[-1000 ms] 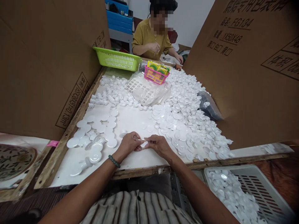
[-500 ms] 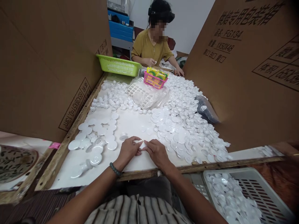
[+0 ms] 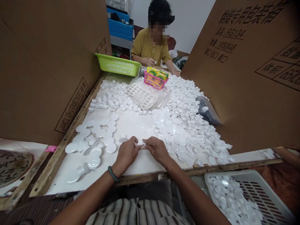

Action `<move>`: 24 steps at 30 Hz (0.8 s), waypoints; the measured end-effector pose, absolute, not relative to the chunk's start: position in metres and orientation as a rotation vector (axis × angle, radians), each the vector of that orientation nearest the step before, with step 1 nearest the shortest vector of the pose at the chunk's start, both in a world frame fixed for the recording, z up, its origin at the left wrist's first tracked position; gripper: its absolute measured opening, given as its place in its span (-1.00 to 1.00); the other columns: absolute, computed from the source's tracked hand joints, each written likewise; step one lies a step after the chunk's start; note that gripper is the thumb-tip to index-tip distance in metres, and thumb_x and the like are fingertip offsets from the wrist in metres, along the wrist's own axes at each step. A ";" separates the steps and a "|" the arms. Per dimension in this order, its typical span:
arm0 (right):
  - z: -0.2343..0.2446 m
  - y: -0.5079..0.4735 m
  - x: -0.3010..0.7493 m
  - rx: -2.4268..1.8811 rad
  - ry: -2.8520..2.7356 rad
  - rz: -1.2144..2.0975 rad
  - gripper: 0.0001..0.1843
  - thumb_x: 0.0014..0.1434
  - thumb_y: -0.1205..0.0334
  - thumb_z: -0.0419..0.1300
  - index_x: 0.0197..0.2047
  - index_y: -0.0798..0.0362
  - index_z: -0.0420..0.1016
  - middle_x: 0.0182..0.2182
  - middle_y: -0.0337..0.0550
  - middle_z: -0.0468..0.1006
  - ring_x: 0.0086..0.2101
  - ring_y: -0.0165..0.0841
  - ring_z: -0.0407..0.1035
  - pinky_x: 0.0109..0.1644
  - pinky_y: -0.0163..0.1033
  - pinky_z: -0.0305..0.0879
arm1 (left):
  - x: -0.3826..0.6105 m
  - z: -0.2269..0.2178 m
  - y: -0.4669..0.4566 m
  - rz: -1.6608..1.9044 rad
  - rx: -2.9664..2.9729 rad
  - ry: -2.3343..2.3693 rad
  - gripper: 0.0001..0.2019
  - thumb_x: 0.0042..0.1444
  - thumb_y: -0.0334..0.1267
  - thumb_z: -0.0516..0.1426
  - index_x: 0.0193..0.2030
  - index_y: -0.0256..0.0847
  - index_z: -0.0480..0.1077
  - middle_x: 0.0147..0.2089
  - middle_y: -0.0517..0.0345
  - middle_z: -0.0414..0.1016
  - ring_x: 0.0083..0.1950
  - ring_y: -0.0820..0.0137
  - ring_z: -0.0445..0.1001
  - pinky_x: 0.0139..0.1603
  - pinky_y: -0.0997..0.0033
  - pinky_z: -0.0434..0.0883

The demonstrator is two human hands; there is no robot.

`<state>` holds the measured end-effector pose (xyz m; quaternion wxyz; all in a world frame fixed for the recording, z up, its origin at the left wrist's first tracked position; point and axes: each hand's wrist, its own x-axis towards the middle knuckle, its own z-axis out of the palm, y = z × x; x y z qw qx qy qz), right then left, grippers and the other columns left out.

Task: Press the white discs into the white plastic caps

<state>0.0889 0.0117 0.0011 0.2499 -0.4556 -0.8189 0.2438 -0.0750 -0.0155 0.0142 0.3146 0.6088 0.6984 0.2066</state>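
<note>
My left hand (image 3: 127, 153) and my right hand (image 3: 157, 152) meet fingertip to fingertip over the near part of the white tabletop (image 3: 131, 125). Their thumbs and forefingers pinch a small white piece (image 3: 142, 144), mostly hidden by the fingers. A white cup-like part (image 3: 123, 138) lies just beyond my left hand. Flat white discs (image 3: 111, 147) and a few joined white pieces (image 3: 94, 162) are spread to the left. Beyond my right hand, overlapping white discs (image 3: 179, 137) run into a large heap of small white parts (image 3: 187, 109).
Cardboard walls (image 3: 234, 93) flank the table, which has a wooden edge (image 3: 145, 178). Across it sits a person (image 3: 150, 47) by a green basket (image 3: 119, 66), a pink basket (image 3: 154, 82) and a plastic bag (image 3: 140, 95). A grey crate (image 3: 264, 190) holds white parts at lower right.
My fingertips have shifted their grip on the small white piece, and less of it shows. The person opposite has drawn the outstretched hand slightly back. The view has shifted a little.
</note>
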 end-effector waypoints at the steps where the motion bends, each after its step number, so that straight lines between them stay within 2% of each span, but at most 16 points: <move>1: 0.001 0.014 0.089 -1.237 -2.214 0.673 -0.75 0.07 0.32 0.23 -0.13 -0.02 0.52 -0.42 -0.22 0.47 -0.38 -0.41 0.33 -0.30 -0.33 0.22 | -0.075 0.015 -0.015 0.534 1.599 1.844 -0.79 0.03 -0.11 0.09 -0.30 -0.20 0.36 -0.46 0.15 0.48 -0.40 0.35 0.41 -0.47 0.48 0.09; 9: -0.003 0.012 0.088 -1.222 -2.203 0.735 -0.69 0.05 0.26 0.26 -0.08 0.01 0.48 -0.40 -0.21 0.45 -0.41 -0.43 0.31 -0.32 -0.33 0.24 | -0.081 0.021 -0.015 0.471 1.581 1.757 -0.63 0.08 0.04 0.00 -0.53 -0.21 0.31 -0.56 0.15 0.44 -0.50 0.39 0.36 -0.48 0.49 0.09; 13: -0.001 0.015 0.083 -1.241 -2.289 0.643 -0.73 0.06 0.24 0.25 -0.11 -0.03 0.50 -0.41 -0.21 0.44 -0.36 -0.41 0.31 -0.29 -0.32 0.22 | -0.085 0.021 -0.013 0.377 1.751 1.800 -0.62 0.09 0.01 0.00 -0.58 -0.21 0.32 -0.55 0.11 0.44 -0.46 0.37 0.36 -0.47 0.46 0.06; 18: 0.007 0.020 0.075 -1.177 -2.415 0.540 -0.79 0.04 0.25 0.27 -0.19 -0.05 0.52 -0.34 -0.19 0.44 -0.29 -0.39 0.30 -0.26 -0.32 0.19 | -0.088 0.023 -0.009 0.462 1.709 1.893 -0.77 0.04 -0.08 0.09 -0.45 -0.21 0.34 -0.49 0.10 0.45 -0.39 0.32 0.40 -0.46 0.46 0.09; 20: 0.011 0.021 0.072 -1.189 -2.476 0.522 -0.86 0.03 0.25 0.28 -0.27 -0.04 0.54 -0.35 -0.20 0.42 -0.30 -0.39 0.28 -0.29 -0.34 0.16 | -0.088 0.022 -0.007 0.500 1.547 1.840 -0.84 -0.01 -0.16 0.14 -0.39 -0.20 0.31 -0.56 0.18 0.42 -0.47 0.37 0.41 -0.48 0.49 0.13; 24: 0.012 0.023 0.069 -1.227 -2.543 0.532 -0.95 0.08 0.26 0.23 -0.34 0.00 0.53 -0.40 -0.23 0.40 -0.36 -0.44 0.26 -0.36 -0.37 0.09 | -0.087 0.014 -0.004 0.590 1.247 1.658 -0.85 -0.02 -0.23 0.14 -0.38 -0.18 0.22 -0.67 0.31 0.34 -0.63 0.46 0.36 -0.55 0.53 0.19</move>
